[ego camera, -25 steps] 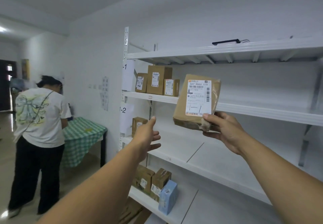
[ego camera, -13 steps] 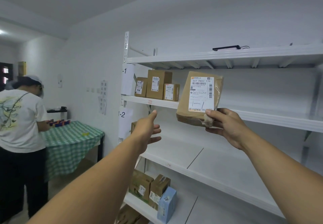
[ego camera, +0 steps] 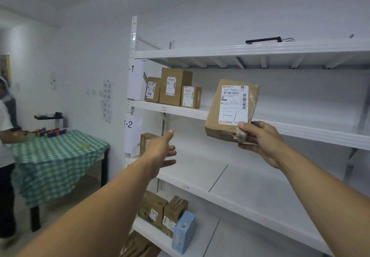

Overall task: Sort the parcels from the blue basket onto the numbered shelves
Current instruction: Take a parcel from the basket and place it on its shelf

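Head view: pinching the lower corner of a flat brown paper-wrapped parcel with white label [ego camera: 232,110] in the right hand [ego camera: 264,142], upright, before the white metal shelf [ego camera: 180,111] edge. Left hand [ego camera: 162,150] stretched forward, fingers loosely spread, holding nothing. Farther back on that shelf, by the "-1" sheet [ego camera: 136,80] — three brown cardboard boxes [ego camera: 174,88].

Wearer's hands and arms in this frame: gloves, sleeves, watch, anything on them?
Nothing worn shows. The left hand and right hand are ungloved. The left forearm and right forearm are bare to the frame edge: no sleeve, watch, band or cable. No rings seen.
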